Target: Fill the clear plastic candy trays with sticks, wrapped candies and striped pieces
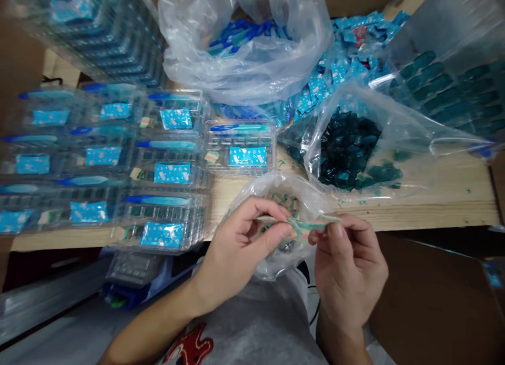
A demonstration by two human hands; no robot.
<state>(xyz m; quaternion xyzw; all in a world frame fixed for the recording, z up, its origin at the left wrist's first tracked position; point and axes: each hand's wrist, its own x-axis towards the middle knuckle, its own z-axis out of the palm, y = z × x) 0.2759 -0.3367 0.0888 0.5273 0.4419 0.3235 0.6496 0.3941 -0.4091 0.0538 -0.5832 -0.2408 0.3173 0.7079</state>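
Between my two hands stretches a thin strip striped in green and pale pink (302, 225). My left hand (240, 244) is closed, thumb and forefinger pinching one end of it. My right hand (351, 270) is closed on the other end with thumb and fingers. Just below and behind the strip sits a clear plastic bag (272, 186) holding more striped pieces, partly hidden by my hands. The single clear tray (240, 168) nearest the bag has a blue pen-shaped item, a blue packet and a small striped piece in it.
Stacked filled trays (165, 212) cover the left of the wooden table (434, 212); a taller stack (106, 39) rises behind. At the back are a bag of blue pen-shaped items (244, 75) and loose blue packets (327, 86). A bag of dark teal pieces (347, 149) lies right.
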